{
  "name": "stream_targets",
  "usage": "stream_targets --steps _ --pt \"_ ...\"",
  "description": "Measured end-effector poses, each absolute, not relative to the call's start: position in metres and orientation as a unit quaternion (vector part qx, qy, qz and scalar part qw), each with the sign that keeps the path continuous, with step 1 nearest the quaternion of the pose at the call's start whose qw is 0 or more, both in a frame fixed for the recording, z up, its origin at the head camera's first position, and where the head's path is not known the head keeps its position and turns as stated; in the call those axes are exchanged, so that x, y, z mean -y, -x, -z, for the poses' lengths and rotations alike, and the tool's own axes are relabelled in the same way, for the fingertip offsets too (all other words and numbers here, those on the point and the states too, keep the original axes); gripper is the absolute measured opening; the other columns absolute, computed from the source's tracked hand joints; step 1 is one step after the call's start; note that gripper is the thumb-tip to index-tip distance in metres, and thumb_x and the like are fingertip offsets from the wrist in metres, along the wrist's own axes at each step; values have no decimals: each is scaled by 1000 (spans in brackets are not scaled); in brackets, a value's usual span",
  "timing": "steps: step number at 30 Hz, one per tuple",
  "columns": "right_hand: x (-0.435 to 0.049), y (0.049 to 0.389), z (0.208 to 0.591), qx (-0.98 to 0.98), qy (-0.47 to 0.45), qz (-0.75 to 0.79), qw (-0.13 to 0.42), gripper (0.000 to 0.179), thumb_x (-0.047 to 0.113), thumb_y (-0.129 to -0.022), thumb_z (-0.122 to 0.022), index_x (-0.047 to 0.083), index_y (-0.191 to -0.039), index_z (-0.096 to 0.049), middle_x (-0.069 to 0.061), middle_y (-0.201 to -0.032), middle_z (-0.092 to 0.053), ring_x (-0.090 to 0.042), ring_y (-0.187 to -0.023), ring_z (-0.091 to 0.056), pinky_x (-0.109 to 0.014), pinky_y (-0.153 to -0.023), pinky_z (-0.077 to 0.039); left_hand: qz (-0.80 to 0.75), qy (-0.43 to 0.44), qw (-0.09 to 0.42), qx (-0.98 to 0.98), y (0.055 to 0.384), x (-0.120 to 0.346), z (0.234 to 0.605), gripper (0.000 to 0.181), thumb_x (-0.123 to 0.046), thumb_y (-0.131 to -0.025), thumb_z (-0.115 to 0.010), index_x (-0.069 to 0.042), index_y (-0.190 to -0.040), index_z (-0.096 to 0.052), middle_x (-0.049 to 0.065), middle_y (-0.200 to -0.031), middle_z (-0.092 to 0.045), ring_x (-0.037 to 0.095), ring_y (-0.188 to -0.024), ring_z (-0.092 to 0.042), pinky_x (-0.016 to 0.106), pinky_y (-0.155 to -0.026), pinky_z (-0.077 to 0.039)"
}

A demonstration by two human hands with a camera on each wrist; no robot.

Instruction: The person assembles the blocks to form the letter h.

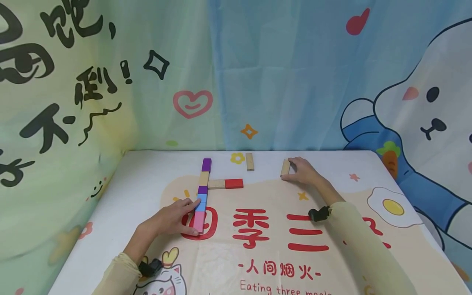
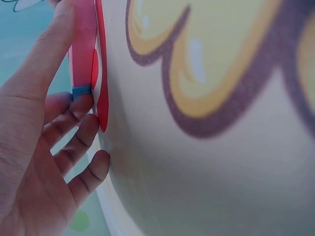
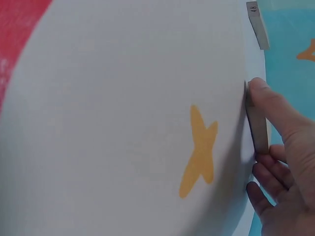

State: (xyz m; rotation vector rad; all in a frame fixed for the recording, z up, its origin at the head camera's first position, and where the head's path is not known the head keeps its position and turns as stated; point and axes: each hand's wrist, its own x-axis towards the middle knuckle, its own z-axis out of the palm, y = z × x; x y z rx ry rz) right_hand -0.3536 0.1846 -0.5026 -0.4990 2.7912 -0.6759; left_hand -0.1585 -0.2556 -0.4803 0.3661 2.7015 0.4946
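Note:
A line of wooden blocks lies on the table in the head view: a purple block (image 1: 206,165) at the far end, a plain one (image 1: 204,178), a second purple block (image 1: 203,189), a blue block (image 1: 201,197) and a pink block (image 1: 198,222) nearest. From it a plain block (image 1: 216,184) and a red block (image 1: 234,183) branch right. My left hand (image 1: 167,221) holds the pink block, thumb at its near end and index finger by the blue one. At the far right, my right hand (image 1: 304,171) pinches a plain wooden block (image 3: 257,123) end to end.
Another plain wooden block (image 1: 250,162) lies near the table's back edge, between the line and my right hand. A printed cloth (image 1: 265,196) with red characters covers the table. Behind it hangs a curtain (image 1: 280,82) with cartoon figures.

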Motion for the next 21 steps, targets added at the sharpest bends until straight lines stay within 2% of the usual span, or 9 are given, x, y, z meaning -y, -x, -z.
stream_targets --steps 5,9,15,21 --pt "-177 346 504 -942 183 263 97 87 43 -78 -78 -7 -139 -42 -27 -137 -45 -40 -127 -42 -56 -109 -36 -179 -129 185 -958 157 256 482 102 -63 -67 -78 -26 -151 -34 2 -131 -50 15 -116 -47 32 -79 -56" --pt "-152 321 504 -929 216 284 94 82 45 -75 -80 0 -135 -48 -19 -129 -49 -31 -118 -47 -52 -102 -43 -181 -133 194 -955 153 257 486 102 -64 -67 -77 -26 -151 -33 1 -132 -50 15 -115 -46 32 -80 -56" --pt "-104 282 492 -910 300 266 105 79 48 -71 -82 7 -131 -53 -12 -126 -50 -25 -116 -49 -45 -95 -50 -178 -137 188 -956 152 257 486 103 -65 -66 -77 -27 -151 -34 0 -129 -50 13 -112 -46 30 -78 -55" --pt "-76 267 489 -906 330 235 122 78 50 -70 -82 12 -131 -53 -5 -127 -51 -18 -118 -47 -38 -95 -53 -179 -127 186 -958 157 256 482 102 -62 -66 -79 -30 -151 -32 1 -133 -49 15 -117 -46 32 -80 -56"
